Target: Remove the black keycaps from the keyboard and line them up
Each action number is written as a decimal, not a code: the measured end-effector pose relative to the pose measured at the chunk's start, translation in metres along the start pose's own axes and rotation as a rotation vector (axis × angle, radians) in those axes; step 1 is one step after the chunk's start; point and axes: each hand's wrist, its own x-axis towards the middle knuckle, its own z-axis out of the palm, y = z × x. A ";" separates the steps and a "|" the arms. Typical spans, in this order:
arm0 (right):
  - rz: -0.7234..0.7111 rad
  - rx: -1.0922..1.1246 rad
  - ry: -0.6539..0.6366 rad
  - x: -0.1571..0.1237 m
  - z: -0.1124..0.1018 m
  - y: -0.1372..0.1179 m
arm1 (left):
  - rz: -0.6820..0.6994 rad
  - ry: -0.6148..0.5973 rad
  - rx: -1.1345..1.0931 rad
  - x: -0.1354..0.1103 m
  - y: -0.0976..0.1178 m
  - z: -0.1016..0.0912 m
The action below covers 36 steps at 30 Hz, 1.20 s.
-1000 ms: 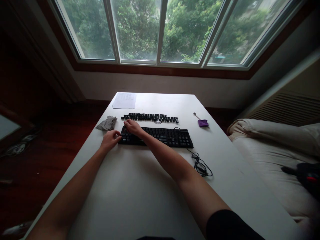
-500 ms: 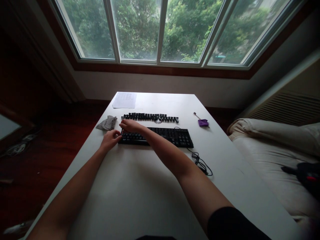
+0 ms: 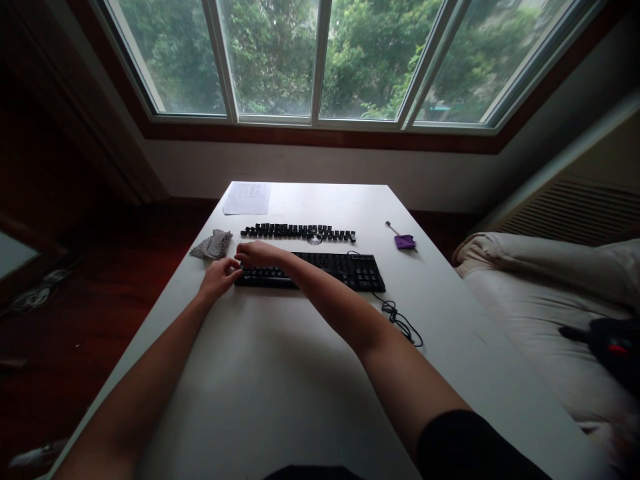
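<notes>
A black keyboard point(image 3: 345, 270) lies flat on the white table. At its left end is my left hand point(image 3: 218, 276), thumb and fingers curled in and closed against the keyboard's corner. Over the left keys, my right hand point(image 3: 259, 254) bends with its fingertips pressed together. What those fingertips hold, if anything, is too small to make out. My right hand and forearm cover part of the keys. Just beyond the keyboard, loose black keycaps point(image 3: 290, 231) stand in rows, with a small clear round piece point(image 3: 314, 239) among them.
A crumpled grey cloth point(image 3: 213, 245) lies left of my hands. Sheets of paper point(image 3: 247, 199) rest at the table's far left. On the right are a small brush point(image 3: 391, 228), a purple cloth point(image 3: 405, 243) and the coiled black cable point(image 3: 400, 320). A padded seat point(image 3: 530, 293) stands beside the table.
My right hand has shifted slightly left and its fingers have drawn closer to my left hand. The whole view has tilted slightly; the table's things lie as before.
</notes>
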 end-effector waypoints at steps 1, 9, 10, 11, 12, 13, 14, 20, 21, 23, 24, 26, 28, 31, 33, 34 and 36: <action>-0.018 -0.055 0.012 -0.002 0.001 -0.004 | 0.003 0.000 0.004 0.000 0.001 0.000; 0.045 -0.262 0.142 -0.009 0.020 -0.019 | 0.030 -0.003 0.040 0.000 0.002 -0.002; 0.050 -0.264 0.148 -0.009 0.021 -0.018 | 0.039 -0.003 0.041 0.000 0.000 -0.001; 0.058 -0.261 0.152 -0.009 0.022 -0.017 | 0.048 -0.001 0.044 0.000 -0.002 0.000; 0.066 -0.255 0.155 -0.009 0.023 -0.016 | 0.058 0.006 0.048 0.000 -0.003 0.001; 0.074 -0.248 0.161 -0.009 0.024 -0.015 | 0.067 0.014 0.051 0.000 -0.005 0.002; 0.082 -0.242 0.174 -0.009 0.025 -0.013 | 0.076 0.020 0.053 0.000 -0.006 0.002; 0.164 -0.197 0.308 -0.015 0.036 -0.010 | 0.091 0.003 0.030 0.000 -0.005 0.002; 0.154 -0.167 0.307 -0.017 0.037 -0.010 | 0.091 0.005 0.040 -0.001 -0.004 0.002; 0.115 -0.106 0.313 -0.021 0.039 -0.009 | 0.099 0.012 0.065 -0.001 -0.004 0.003; 0.099 -0.083 0.328 -0.023 0.040 -0.008 | 0.102 0.016 0.075 -0.001 -0.004 0.004; 0.089 -0.055 0.377 -0.026 0.044 -0.007 | 0.097 0.034 0.089 -0.001 -0.003 0.006; 0.106 -0.036 0.431 -0.029 0.048 -0.005 | 0.085 0.046 0.094 -0.001 -0.002 0.007; 0.126 -0.007 0.496 -0.031 0.055 -0.001 | 0.078 0.041 0.088 -0.001 -0.001 0.009; 0.119 0.035 0.539 -0.030 0.059 0.002 | 0.078 0.044 0.094 0.000 -0.001 0.010; 0.113 0.065 0.567 -0.030 0.060 0.003 | 0.077 0.051 0.098 0.000 -0.002 0.010; 0.112 0.111 0.628 -0.028 0.062 0.005 | 0.085 0.069 0.097 -0.001 -0.003 0.012</action>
